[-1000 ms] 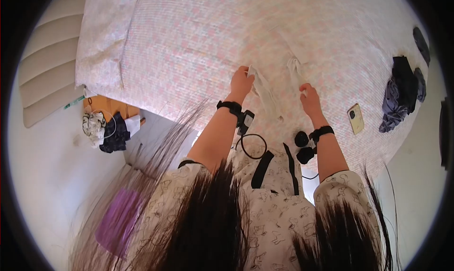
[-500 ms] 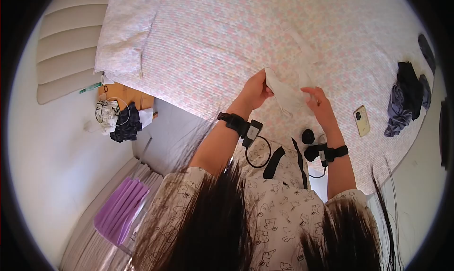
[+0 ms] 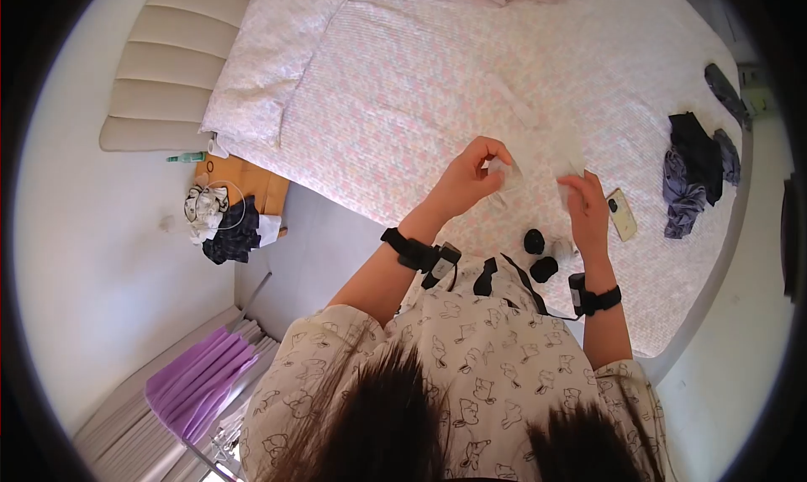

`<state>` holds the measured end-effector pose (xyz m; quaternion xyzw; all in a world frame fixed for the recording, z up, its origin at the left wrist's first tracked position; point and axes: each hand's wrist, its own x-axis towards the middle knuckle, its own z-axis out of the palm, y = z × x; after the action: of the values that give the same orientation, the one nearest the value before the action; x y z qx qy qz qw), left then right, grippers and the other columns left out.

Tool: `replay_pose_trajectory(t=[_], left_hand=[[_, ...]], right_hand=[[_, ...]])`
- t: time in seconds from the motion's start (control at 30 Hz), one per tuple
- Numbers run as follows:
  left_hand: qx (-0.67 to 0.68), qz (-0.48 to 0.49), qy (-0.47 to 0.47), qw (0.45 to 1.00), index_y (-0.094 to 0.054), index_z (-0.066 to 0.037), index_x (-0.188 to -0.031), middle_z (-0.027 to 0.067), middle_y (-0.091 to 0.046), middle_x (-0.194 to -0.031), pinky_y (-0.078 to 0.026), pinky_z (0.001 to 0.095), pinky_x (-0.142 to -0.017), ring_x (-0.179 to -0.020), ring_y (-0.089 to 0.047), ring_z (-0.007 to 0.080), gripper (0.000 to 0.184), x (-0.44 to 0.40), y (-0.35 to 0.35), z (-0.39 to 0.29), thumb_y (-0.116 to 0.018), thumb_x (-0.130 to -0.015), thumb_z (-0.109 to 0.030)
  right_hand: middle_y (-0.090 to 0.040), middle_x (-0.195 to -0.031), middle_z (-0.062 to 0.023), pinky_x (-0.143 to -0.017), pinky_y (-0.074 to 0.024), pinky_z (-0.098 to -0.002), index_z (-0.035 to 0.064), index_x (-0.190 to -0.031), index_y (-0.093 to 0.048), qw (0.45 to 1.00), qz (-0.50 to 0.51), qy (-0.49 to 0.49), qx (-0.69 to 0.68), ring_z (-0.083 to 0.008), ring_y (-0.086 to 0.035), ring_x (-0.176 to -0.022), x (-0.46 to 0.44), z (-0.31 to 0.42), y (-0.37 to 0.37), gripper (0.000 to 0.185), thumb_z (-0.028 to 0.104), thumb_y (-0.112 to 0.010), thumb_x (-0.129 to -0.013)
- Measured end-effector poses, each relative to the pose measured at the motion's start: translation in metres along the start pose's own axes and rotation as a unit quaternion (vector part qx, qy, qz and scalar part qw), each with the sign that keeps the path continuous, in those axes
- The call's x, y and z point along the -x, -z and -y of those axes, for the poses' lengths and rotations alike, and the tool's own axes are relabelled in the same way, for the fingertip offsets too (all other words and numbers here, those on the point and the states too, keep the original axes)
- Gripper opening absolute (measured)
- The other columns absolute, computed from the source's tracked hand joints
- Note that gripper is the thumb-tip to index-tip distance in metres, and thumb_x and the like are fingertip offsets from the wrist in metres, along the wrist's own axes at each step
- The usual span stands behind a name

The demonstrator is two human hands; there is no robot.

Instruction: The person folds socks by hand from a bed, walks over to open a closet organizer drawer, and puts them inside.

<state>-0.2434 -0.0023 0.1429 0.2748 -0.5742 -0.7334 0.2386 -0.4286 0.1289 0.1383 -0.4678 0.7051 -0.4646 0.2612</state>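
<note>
Over the bed [image 3: 403, 137], my left hand [image 3: 473, 179] is curled with thumb and fingers closed on a thin white cloth [image 3: 510, 178]. Facing it, my right hand [image 3: 588, 206] pinches a pale bit of white cloth at its fingertips, blurred against the bedspread. Whether both hands hold one piece cannot be told. A long white strip of cloth [image 3: 513, 101] lies on the bed beyond the hands. Nearer my body are two black rolled bundles [image 3: 534, 242] and a whitish bundle [image 3: 563, 249] beside them.
A yellowish phone [image 3: 623, 215] lies right of my right hand. Dark clothes [image 3: 694, 167] are heaped at the bed's right side. To the left are a pillow [image 3: 256, 87], a wooden bedside table [image 3: 262, 186] with clothes, and a purple cloth [image 3: 202, 381] on a rack.
The view has shifted, showing more of the bed's far side. My left hand has moved right, toward my right hand, with the white cloth. My right hand's fingers have drawn together.
</note>
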Motion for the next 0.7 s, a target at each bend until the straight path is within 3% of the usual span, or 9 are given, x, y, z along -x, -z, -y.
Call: replay_pose_trajectory(t=[0.03, 0.1, 0.2, 0.27, 0.3, 0.37, 0.43, 0.57, 0.7], left_hand=[[-0.013, -0.012, 0.013, 1.000, -0.050, -0.005, -0.085, 0.0004, -0.047, -0.089, -0.039, 0.0236, -0.073, -0.084, -0.045, 0.0095, 0.009, 0.003, -0.002, 0.000, -0.041, -0.084, -0.006], [-0.028, -0.018, 0.017, 0.999, -0.051, -0.005, -0.083, 0.0002, -0.047, -0.086, -0.038, 0.0226, -0.072, -0.083, -0.045, 0.0089, 0.010, 0.003, -0.005, 0.005, -0.040, -0.082, -0.004], [0.080, -0.035, 0.047, 0.995, -0.050, -0.006, -0.083, 0.0006, -0.048, -0.083, -0.039, 0.0217, -0.068, -0.077, -0.045, 0.0094, 0.012, 0.003, 0.001, 0.016, -0.038, -0.080, -0.005], [0.243, -0.005, 0.149, 0.958, -0.054, -0.004, -0.089, -0.0001, -0.047, -0.078, -0.041, 0.0229, -0.065, -0.070, -0.046, 0.0095, 0.016, 0.006, 0.002, 0.012, -0.040, -0.084, -0.010], [0.243, -0.004, 0.147, 0.959, -0.054, -0.004, -0.089, -0.0001, -0.047, -0.078, -0.041, 0.0229, -0.065, -0.070, -0.046, 0.0095, 0.016, 0.008, -0.002, 0.007, -0.040, -0.084, -0.010], [0.128, 0.004, 0.247, 0.961, -0.056, -0.002, -0.101, -0.0003, -0.053, -0.078, -0.043, 0.0229, -0.062, -0.067, -0.049, 0.0085, 0.025, 0.010, -0.015, -0.009, -0.042, -0.088, -0.020], [0.131, 0.057, 0.214, 0.966, -0.055, -0.001, -0.105, 0.0008, -0.056, -0.081, -0.043, 0.0218, -0.063, -0.069, -0.051, 0.0082, 0.030, 0.014, -0.038, -0.027, -0.044, -0.089, -0.024], [0.058, 0.229, 0.172, 0.956, -0.053, -0.001, -0.110, 0.0065, -0.062, -0.094, -0.045, 0.0209, -0.070, -0.082, -0.056, 0.0096, 0.037, 0.013, -0.051, -0.022, -0.043, -0.090, -0.030], [0.117, 0.245, 0.222, 0.936, -0.053, -0.001, -0.110, 0.0078, -0.062, -0.092, -0.045, 0.0222, -0.073, -0.086, -0.056, 0.0111, 0.035, 0.015, -0.060, -0.032, -0.040, -0.091, -0.028]], right_hand=[[-0.047, -0.088, -0.0043, -0.064, -0.0335, -0.0202, 0.0025, -0.083, -0.057, 0.997, 0.004, -0.042, -0.067, -0.0109, -0.044, -0.072, 0.006, 0.005, 0.007, 0.018, -0.005, -0.042, -0.077], [-0.045, -0.084, -0.0023, -0.062, -0.0316, -0.0195, 0.0025, -0.079, -0.056, 0.989, 0.019, -0.047, -0.141, -0.0090, -0.041, -0.069, 0.013, 0.013, 0.018, 0.018, -0.006, -0.041, -0.076], [-0.042, -0.076, 0.0000, -0.062, -0.0300, -0.0189, 0.0034, -0.071, -0.051, 0.969, 0.035, -0.066, -0.234, -0.0074, -0.038, -0.066, 0.030, 0.019, 0.023, 0.018, -0.008, -0.038, -0.074], [-0.041, -0.073, 0.0002, -0.062, -0.0302, -0.0190, 0.0042, -0.067, -0.048, 0.964, 0.030, -0.070, -0.253, -0.0077, -0.038, -0.065, 0.037, 0.024, 0.023, 0.018, -0.009, -0.037, -0.073], [-0.041, -0.072, 0.0006, -0.064, -0.0311, -0.0188, 0.0051, -0.066, -0.047, 0.953, 0.021, -0.071, -0.293, -0.0080, -0.038, -0.065, 0.041, 0.026, 0.023, 0.019, -0.008, -0.037, -0.075], [-0.041, -0.070, 0.0009, -0.065, -0.0319, -0.0186, 0.0060, -0.065, -0.046, 0.941, 0.008, -0.071, -0.331, -0.0083, -0.038, -0.064, 0.047, 0.026, 0.024, 0.019, -0.007, -0.038, -0.076], [-0.046, -0.072, 0.0006, -0.070, -0.0358, -0.0199, 0.0076, -0.069, -0.047, 0.876, 0.004, -0.089, -0.474, -0.0093, -0.043, -0.067, 0.054, 0.017, 0.027, 0.017, -0.003, -0.040, -0.080], [-0.054, -0.082, -0.0021, -0.078, -0.0389, -0.0242, 0.0081, -0.082, -0.047, 0.838, -0.046, -0.199, -0.506, -0.0103, -0.050, -0.077, 0.059, 0.029, 0.035, 0.009, 0.002, -0.040, -0.084], [-0.055, -0.084, -0.0018, -0.077, -0.0394, -0.0232, 0.0080, -0.082, -0.047, 0.869, -0.061, -0.200, -0.448, -0.0100, -0.050, -0.077, 0.066, 0.022, 0.043, 0.009, 0.002, -0.040, -0.085]])
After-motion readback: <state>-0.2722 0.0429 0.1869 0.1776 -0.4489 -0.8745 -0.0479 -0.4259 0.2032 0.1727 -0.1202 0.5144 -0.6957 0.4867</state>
